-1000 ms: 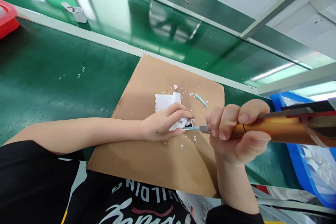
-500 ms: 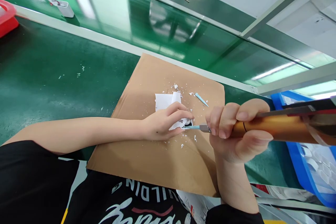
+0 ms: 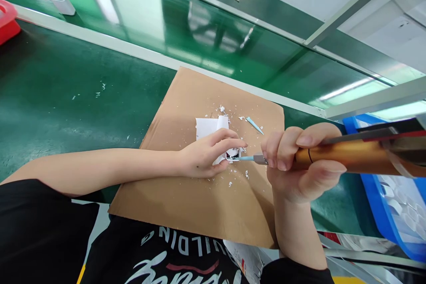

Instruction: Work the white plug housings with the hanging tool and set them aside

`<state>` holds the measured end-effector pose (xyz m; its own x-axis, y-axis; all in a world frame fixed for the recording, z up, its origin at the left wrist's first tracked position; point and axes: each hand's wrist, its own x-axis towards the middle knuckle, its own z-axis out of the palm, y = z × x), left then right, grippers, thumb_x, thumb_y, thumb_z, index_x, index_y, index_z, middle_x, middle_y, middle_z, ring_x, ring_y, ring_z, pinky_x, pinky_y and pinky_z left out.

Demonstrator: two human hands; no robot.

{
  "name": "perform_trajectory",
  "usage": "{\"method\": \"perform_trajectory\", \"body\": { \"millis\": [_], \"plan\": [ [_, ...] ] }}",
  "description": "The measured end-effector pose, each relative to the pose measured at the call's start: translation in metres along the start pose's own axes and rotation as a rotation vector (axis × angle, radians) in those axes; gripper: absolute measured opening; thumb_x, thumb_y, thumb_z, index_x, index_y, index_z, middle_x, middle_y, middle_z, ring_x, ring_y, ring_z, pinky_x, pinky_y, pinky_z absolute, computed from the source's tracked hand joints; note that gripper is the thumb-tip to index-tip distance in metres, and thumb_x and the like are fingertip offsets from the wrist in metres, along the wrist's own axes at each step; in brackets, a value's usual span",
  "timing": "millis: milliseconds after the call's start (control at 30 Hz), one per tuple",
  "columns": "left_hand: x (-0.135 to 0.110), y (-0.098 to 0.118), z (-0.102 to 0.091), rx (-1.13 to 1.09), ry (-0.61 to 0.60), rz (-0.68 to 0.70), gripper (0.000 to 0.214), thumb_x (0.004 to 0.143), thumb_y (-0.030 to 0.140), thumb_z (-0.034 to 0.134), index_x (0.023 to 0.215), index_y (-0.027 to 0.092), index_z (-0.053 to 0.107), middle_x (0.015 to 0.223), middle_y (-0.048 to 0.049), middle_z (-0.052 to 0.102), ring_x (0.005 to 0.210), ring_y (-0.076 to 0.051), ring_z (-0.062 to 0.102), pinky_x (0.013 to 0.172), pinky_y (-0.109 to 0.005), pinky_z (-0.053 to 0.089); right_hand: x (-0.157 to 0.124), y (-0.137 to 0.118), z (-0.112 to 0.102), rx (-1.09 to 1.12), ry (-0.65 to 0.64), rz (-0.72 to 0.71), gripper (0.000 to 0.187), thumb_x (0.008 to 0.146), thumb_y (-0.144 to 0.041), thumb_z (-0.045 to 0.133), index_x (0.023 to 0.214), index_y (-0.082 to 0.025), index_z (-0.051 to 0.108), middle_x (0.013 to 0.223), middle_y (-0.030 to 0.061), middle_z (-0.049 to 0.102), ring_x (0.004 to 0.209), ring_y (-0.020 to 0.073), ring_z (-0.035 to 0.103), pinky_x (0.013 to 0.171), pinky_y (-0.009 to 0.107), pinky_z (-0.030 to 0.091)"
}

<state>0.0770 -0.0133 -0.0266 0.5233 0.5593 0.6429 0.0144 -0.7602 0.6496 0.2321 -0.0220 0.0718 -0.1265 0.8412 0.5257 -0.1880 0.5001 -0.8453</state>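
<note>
My left hand (image 3: 208, 154) steadies a small white part with a dark inside (image 3: 234, 154), its thumb and fingers closed around the part's left side. Part of it is hidden under my fingers. My right hand (image 3: 297, 166) is wrapped around the thick gold handle of a powered cutting tool (image 3: 362, 156). From its grey collar a narrow light-blue blade (image 3: 246, 158) points left, its tip at the white part's near edge. A white sheet-like piece (image 3: 204, 127) lies just behind my left hand. Beneath both hands is a brown cardboard sheet (image 3: 189, 208).
White shavings (image 3: 222, 109) and a loose light-blue blade (image 3: 254, 125) lie on the cardboard. A blue bin (image 3: 376, 213) with white pieces stands at the right. At the far left are a red tray (image 3: 9, 26) and an open white case (image 3: 63, 3).
In my left fingers the white part has turned, so more of its dark inside and near edge shows. The blade tip stays at it, and my right hand has barely shifted.
</note>
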Motion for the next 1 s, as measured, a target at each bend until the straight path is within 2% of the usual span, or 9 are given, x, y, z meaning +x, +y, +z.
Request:
{"method": "perform_trajectory", "body": {
  "millis": [167,300,433,1000],
  "plan": [
    [0.002,0.0004,-0.0007,0.009,0.018,0.036,0.053,0.08,0.007,0.047,0.13,0.021,0.036,0.118,-0.0123,0.05,0.115,-0.022,0.051,0.089,-0.036,0.054,0.0005,-0.0004,-0.0009,0.021,-0.002,-0.016,0.021,0.082,-0.042,0.06,0.078,-0.022,0.054,0.044,-0.0076,0.036,0.034,0.0056,0.034,0.035,0.02,0.033],
    [0.0023,0.0007,-0.0008,0.015,0.034,0.053,0.051,0.081,0.008,0.048,0.13,0.019,0.037,0.119,-0.0136,0.051,0.113,-0.022,0.053,0.087,-0.036,0.055,0.0017,0.0001,-0.0011,0.018,-0.011,-0.033,0.02,0.083,-0.04,0.059,0.079,-0.022,0.051,0.045,-0.0081,0.035,0.034,0.0058,0.033,0.034,0.02,0.032],
    [0.002,0.0007,-0.0002,0.031,0.057,0.078,0.049,0.082,0.008,0.049,0.129,0.015,0.038,0.119,-0.0165,0.053,0.116,-0.022,0.053,0.092,-0.038,0.053,0.0031,0.0018,-0.0007,0.041,-0.052,-0.08,0.019,0.084,-0.039,0.057,0.079,-0.021,0.051,0.047,-0.008,0.035,0.034,0.0051,0.033,0.034,0.019,0.032],
    [0.0021,0.0004,-0.002,0.027,-0.001,0.039,0.048,0.082,0.007,0.05,0.128,0.014,0.039,0.12,-0.0159,0.055,0.119,-0.022,0.051,0.096,-0.037,0.051,0.0021,0.0024,-0.0031,0.065,-0.031,-0.071,0.018,0.084,-0.038,0.058,0.082,-0.02,0.057,0.046,-0.0069,0.036,0.036,0.0049,0.036,0.036,0.019,0.033]
  ]
}}
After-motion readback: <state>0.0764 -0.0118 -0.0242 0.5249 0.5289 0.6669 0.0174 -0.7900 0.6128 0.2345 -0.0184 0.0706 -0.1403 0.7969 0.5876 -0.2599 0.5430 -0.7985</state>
